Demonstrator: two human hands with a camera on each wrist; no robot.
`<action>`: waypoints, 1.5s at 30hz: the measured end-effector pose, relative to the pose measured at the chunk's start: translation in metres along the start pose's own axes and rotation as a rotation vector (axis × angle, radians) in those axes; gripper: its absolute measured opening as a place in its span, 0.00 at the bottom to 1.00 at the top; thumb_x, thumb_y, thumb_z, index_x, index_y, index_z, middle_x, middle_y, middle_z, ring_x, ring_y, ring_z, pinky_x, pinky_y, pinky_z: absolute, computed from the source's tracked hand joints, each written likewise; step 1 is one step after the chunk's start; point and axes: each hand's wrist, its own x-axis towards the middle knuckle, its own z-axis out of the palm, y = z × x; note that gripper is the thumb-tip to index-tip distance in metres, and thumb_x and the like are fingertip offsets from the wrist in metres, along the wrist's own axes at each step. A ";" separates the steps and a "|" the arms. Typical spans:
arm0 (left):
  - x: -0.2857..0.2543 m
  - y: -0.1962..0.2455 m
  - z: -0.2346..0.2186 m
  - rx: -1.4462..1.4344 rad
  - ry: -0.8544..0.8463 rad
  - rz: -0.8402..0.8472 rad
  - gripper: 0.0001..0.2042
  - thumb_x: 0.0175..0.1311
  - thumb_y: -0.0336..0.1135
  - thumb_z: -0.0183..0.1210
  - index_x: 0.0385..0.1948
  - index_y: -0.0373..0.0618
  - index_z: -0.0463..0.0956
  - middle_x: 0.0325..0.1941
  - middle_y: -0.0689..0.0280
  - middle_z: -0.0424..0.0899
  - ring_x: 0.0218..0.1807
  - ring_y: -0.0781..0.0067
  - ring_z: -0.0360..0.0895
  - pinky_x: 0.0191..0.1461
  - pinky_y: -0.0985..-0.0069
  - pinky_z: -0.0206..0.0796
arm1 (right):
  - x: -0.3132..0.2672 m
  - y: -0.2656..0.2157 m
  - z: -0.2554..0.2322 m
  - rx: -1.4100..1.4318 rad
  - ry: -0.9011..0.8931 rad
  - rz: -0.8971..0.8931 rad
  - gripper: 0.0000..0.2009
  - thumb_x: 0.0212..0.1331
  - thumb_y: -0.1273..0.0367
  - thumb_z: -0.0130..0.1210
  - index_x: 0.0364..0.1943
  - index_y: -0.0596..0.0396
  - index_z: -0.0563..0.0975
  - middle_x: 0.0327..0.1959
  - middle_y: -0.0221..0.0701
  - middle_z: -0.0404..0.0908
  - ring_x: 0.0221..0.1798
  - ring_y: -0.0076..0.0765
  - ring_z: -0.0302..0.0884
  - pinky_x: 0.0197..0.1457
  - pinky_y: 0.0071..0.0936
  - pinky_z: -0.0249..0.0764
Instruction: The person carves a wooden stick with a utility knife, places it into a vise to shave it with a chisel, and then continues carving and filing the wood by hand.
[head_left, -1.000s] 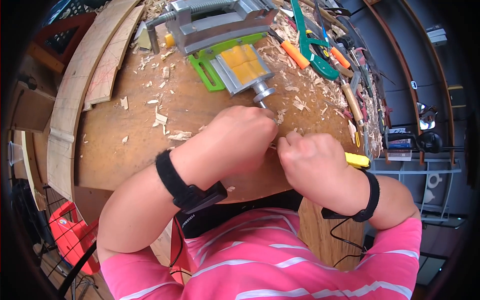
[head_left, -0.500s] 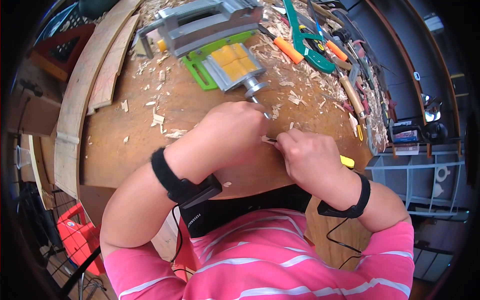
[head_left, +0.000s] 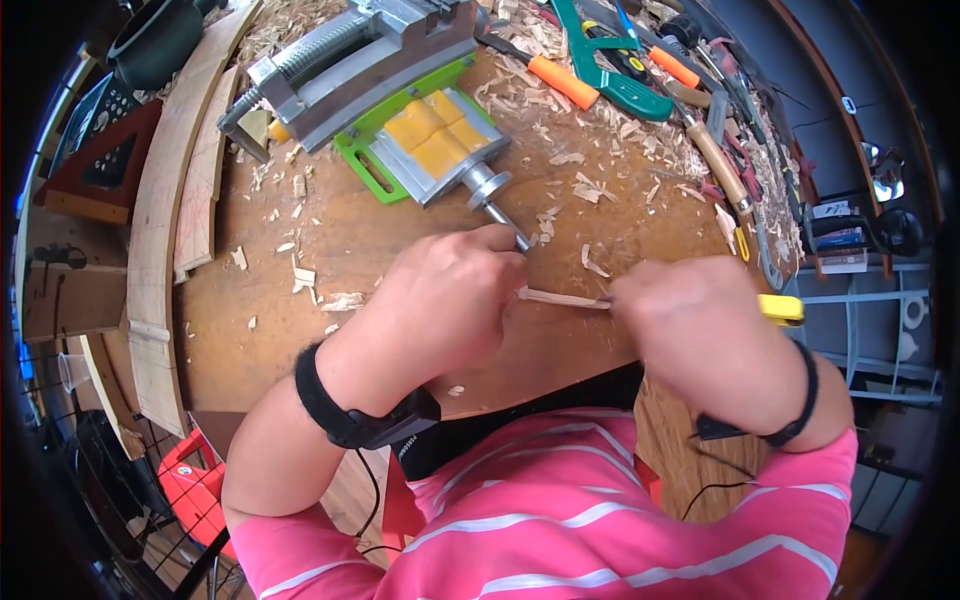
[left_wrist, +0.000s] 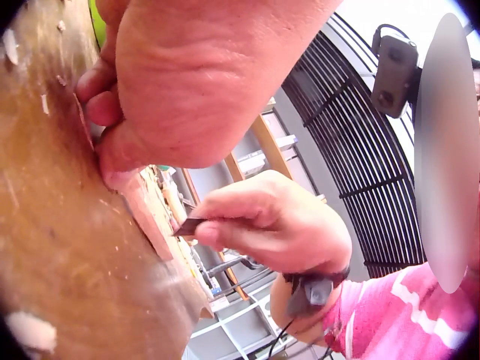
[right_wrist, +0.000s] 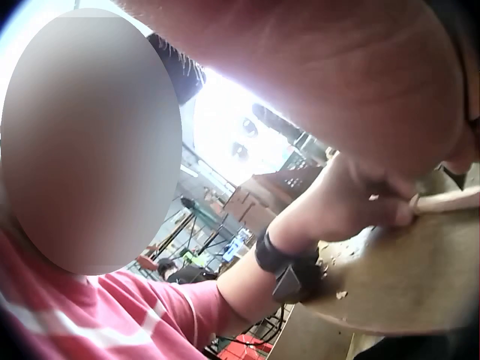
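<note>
In the head view my left hand (head_left: 445, 295) pinches one end of a thin, pale wood stick (head_left: 565, 298), which points to the right just over the workbench. My right hand (head_left: 700, 310) grips a yellow-handled knife (head_left: 780, 308), its handle end sticking out behind the palm. The knife's dark blade (left_wrist: 187, 226) shows between thumb and finger in the left wrist view. There the stick (left_wrist: 146, 214) runs out from under the left fingers toward the blade. From the right wrist, the left hand (right_wrist: 352, 199) appears with the stick between its fingers.
A metal vise (head_left: 380, 70) and a smaller vise with yellow pads (head_left: 435, 135) stand ahead on the bench (head_left: 260, 350). Long boards (head_left: 165, 220) lie on the left. A green-handled saw (head_left: 630, 95), orange-handled tools (head_left: 562, 82) and wood shavings (head_left: 590, 190) spread over the right.
My right hand has moved right, away from the left hand, with the knife. More of the wood stick now shows between the two hands. The head view has shifted slightly.
</note>
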 end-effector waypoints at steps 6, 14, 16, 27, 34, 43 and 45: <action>0.004 -0.001 -0.005 -0.041 -0.059 0.026 0.04 0.55 0.24 0.66 0.32 0.41 0.84 0.34 0.59 0.81 0.38 0.51 0.83 0.41 0.59 0.76 | -0.017 0.023 0.012 0.306 0.280 0.103 0.04 0.65 0.70 0.62 0.37 0.54 0.83 0.30 0.36 0.81 0.33 0.49 0.84 0.34 0.42 0.79; 0.006 0.003 -0.013 -0.243 0.038 -0.031 0.10 0.64 0.26 0.66 0.46 0.41 0.83 0.43 0.57 0.83 0.44 0.50 0.84 0.47 0.64 0.77 | -0.018 0.039 0.054 0.813 0.713 0.399 0.16 0.68 0.75 0.57 0.59 0.60 0.78 0.43 0.38 0.86 0.49 0.47 0.86 0.56 0.38 0.79; 0.007 0.010 -0.019 -0.216 0.149 0.013 0.10 0.64 0.26 0.67 0.46 0.41 0.83 0.43 0.57 0.84 0.43 0.52 0.84 0.46 0.64 0.78 | -0.021 0.048 0.061 0.836 0.752 0.423 0.16 0.68 0.75 0.57 0.59 0.61 0.78 0.44 0.38 0.86 0.49 0.46 0.86 0.56 0.37 0.79; 0.056 0.023 -0.057 0.199 0.716 0.222 0.10 0.59 0.21 0.70 0.41 0.38 0.82 0.42 0.53 0.90 0.41 0.55 0.89 0.43 0.67 0.80 | 0.022 0.077 0.061 0.936 0.921 0.276 0.17 0.73 0.68 0.63 0.62 0.55 0.80 0.45 0.34 0.89 0.45 0.31 0.87 0.51 0.29 0.81; 0.059 0.015 -0.049 0.207 0.845 0.058 0.08 0.59 0.27 0.72 0.39 0.43 0.83 0.38 0.60 0.90 0.37 0.58 0.88 0.40 0.67 0.78 | 0.078 0.071 0.014 1.378 1.103 0.066 0.16 0.72 0.65 0.66 0.56 0.59 0.80 0.36 0.21 0.82 0.36 0.14 0.73 0.40 0.18 0.72; 0.051 0.003 -0.046 0.016 0.785 -0.025 0.09 0.63 0.27 0.70 0.44 0.40 0.84 0.39 0.57 0.90 0.34 0.62 0.87 0.34 0.71 0.77 | 0.099 0.060 0.029 1.455 0.932 0.144 0.12 0.73 0.63 0.66 0.46 0.59 0.82 0.30 0.21 0.81 0.32 0.13 0.71 0.35 0.19 0.70; 0.050 0.003 -0.046 0.024 0.760 -0.028 0.09 0.64 0.27 0.70 0.44 0.41 0.84 0.39 0.58 0.89 0.33 0.63 0.87 0.33 0.72 0.77 | 0.100 0.060 0.032 1.443 0.934 0.153 0.12 0.73 0.63 0.66 0.46 0.59 0.81 0.30 0.21 0.81 0.31 0.13 0.71 0.35 0.19 0.70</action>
